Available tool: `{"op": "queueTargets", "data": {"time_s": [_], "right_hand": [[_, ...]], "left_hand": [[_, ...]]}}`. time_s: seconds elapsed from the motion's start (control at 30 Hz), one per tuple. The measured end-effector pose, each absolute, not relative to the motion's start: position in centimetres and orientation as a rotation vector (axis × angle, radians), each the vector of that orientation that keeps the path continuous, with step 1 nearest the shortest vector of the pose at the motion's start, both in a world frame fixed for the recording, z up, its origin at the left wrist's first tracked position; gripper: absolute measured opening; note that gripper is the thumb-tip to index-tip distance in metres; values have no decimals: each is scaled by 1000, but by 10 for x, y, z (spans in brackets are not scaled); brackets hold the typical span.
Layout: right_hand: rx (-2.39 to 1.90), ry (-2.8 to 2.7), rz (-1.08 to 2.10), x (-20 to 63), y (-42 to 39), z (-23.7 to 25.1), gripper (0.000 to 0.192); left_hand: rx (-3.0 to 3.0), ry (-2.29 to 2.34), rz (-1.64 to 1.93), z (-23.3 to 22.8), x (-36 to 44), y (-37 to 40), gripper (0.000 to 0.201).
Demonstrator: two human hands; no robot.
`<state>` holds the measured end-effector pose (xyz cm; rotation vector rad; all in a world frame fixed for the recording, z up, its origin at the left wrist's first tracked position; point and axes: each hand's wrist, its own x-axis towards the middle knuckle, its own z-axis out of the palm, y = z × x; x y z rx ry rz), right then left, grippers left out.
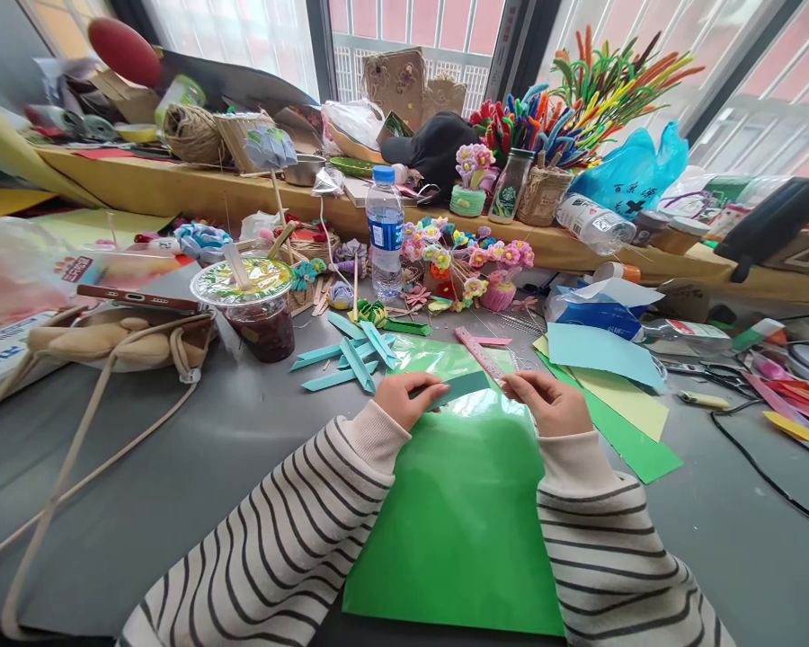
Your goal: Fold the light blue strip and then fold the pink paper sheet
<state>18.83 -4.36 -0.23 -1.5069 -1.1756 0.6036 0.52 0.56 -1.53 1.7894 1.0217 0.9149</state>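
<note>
My left hand (408,398) and my right hand (553,403) each pinch one end of a dark teal paper strip (459,387), held just above a glossy green sheet (465,512) on the grey table (195,449). Several folded light teal paper strips (351,355) lie in a loose pile beyond my left hand. A pink ruler (480,352) lies diagonally just beyond my right hand. Both forearms wear striped sleeves.
A lidded cup with a dark drink (253,305) and a water bottle (385,229) stand at the back. Paper flowers (468,261), light blue, yellow and green sheets (607,377), a beige bag (114,337) with long straps, and a black cable (761,467) surround the work area.
</note>
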Motion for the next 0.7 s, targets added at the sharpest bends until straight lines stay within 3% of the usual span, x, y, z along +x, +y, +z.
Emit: {"op": "queueTargets", "data": {"time_s": [0.17, 0.5, 0.7], "right_hand": [[-1358, -1313, 767, 173, -46, 0, 28], [-1472, -1430, 619, 164, -46, -10, 28], [-1360, -1379, 668, 159, -46, -9, 26]], "left_hand": [[1444, 890, 787, -13, 7, 3, 28], [2317, 872, 1003, -22, 12, -3, 42], [2172, 840, 1031, -16, 13, -7, 35]]}}
